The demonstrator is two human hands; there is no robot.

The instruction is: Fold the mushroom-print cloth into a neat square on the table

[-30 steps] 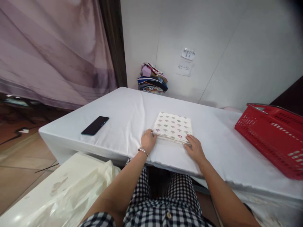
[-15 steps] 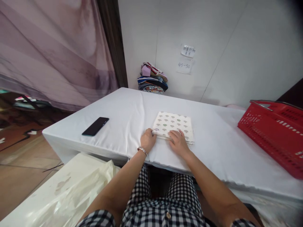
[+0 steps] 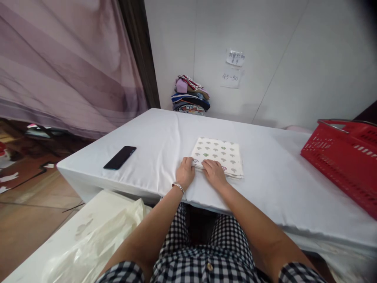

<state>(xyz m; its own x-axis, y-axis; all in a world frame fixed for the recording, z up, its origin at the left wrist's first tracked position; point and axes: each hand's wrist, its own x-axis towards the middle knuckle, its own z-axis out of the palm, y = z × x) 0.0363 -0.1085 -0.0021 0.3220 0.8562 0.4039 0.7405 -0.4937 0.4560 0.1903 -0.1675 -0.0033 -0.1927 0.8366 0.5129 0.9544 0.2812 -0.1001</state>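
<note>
A folded white cloth, printed with rows of grey motifs and a few green and red ones, lies in layers on the white-covered table. At its near left corner is my left hand, fingers curled around the edge and a silver bracelet on the wrist. My right hand rests on the near edge just beside it, with its fingers laid over the top of the cloth. The undersides of both hands are hidden.
On the left of the table lies a black phone. A red plastic basket stands at the right. A stack of folded fabrics sits against the back wall. Below left, a plastic bag covers part of a white surface.
My right hand has slid left along the cloth's near edge, closer to my left hand, uncovering a red motif. My left hand stays at the corner.
</note>
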